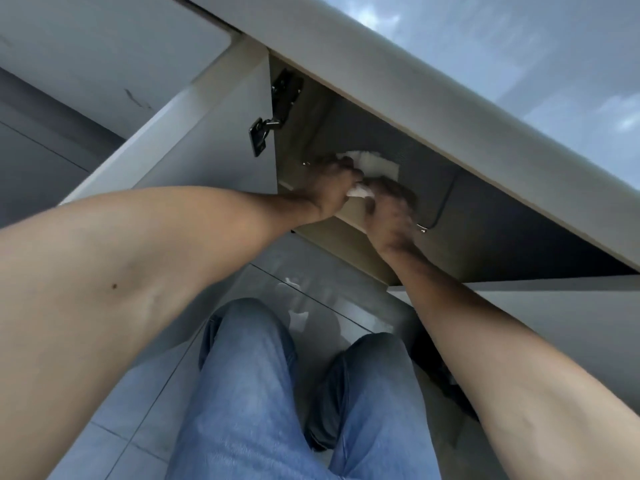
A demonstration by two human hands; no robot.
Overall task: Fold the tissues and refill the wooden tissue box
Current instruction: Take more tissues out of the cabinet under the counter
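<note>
Both my arms reach into an open cabinet under a countertop. My left hand (332, 187) and my right hand (389, 211) are closed side by side on a white stack of tissues (375, 164) that lies on the dark cabinet shelf. A crumpled white bit of tissue (360, 192) shows between the two hands. The tissues' lower part is hidden by my fingers. No wooden tissue box is in view.
The white cabinet door (207, 147) stands open at the left with a black hinge (273, 123). The countertop edge (415, 81) overhangs the opening. A thin cable (443, 209) runs along the shelf. My knees in blue jeans (263, 393) are over a grey tiled floor with white scraps (298, 318).
</note>
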